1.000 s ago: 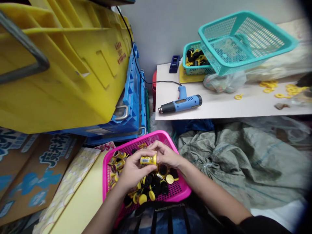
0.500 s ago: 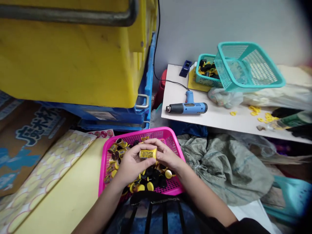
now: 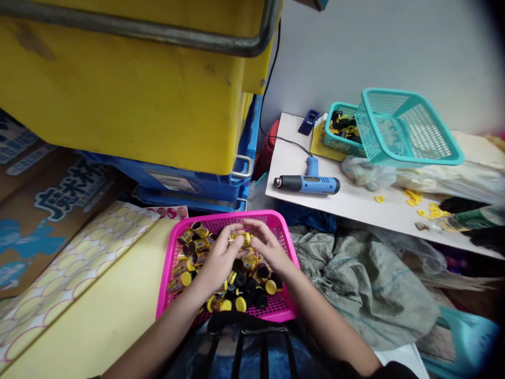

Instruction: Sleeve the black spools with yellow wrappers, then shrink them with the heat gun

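Fingers [image 3: 232, 229] of the left hand [image 3: 216, 260] and right hand [image 3: 268, 246] clamped together on a yellow-labelled cylinder [image 3: 241, 239], held over the pink plastic basket [image 3: 232, 215] and its loose black-and-yellow cylinders [image 3: 240, 281]; a firm pinch at both ends suits so small a piece.

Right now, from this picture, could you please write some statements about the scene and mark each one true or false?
1. The left hand and right hand both hold a small yellow-labelled cylinder over the pink plastic basket: true.
2. The blue heat gun lies inside a teal basket: false, it lies on the white board.
3. The pink plastic basket holds only black pieces: false, it also holds many yellow-and-black pieces.
4. The yellow crate rests on blue crates: true.
5. Small yellow rings lie on the white board: true.
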A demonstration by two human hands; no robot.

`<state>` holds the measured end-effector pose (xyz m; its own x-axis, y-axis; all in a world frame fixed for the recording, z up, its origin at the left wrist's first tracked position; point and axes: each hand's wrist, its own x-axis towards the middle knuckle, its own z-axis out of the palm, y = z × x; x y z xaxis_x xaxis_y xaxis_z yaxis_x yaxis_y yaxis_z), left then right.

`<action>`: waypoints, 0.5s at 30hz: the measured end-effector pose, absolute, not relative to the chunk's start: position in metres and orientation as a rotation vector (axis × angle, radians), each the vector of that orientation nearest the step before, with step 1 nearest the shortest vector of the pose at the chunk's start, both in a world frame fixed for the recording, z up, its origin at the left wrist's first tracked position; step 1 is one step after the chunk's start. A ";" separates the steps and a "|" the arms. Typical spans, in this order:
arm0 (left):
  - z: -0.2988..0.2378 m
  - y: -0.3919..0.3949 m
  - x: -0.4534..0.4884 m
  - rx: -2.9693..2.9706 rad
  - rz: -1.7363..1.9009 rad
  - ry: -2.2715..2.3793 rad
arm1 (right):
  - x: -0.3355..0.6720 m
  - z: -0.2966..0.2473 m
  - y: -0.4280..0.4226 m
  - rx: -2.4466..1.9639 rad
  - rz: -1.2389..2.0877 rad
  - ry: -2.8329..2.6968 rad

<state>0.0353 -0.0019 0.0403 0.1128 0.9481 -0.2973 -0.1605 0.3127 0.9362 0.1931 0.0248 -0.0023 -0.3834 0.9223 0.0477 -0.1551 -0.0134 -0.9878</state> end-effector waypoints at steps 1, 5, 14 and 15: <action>0.042 -0.001 0.033 0.828 0.994 1.085 | 0.193 0.000 0.024 -0.871 1.464 -1.449; 0.052 -0.001 0.021 0.666 0.906 0.964 | 0.195 0.011 0.022 -0.836 1.426 -1.433; 0.058 -0.007 0.021 0.631 0.991 1.042 | 0.196 0.027 0.019 -0.665 1.534 -1.309; 0.059 -0.008 0.022 0.662 0.992 0.991 | 0.196 0.028 0.019 -0.696 1.455 -1.343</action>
<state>0.0222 -0.0079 0.0589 0.1991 0.9070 -0.3710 -0.3722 0.4202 0.8276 0.1959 0.0189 0.0278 -0.3386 0.9179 0.2069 -0.2801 0.1116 -0.9535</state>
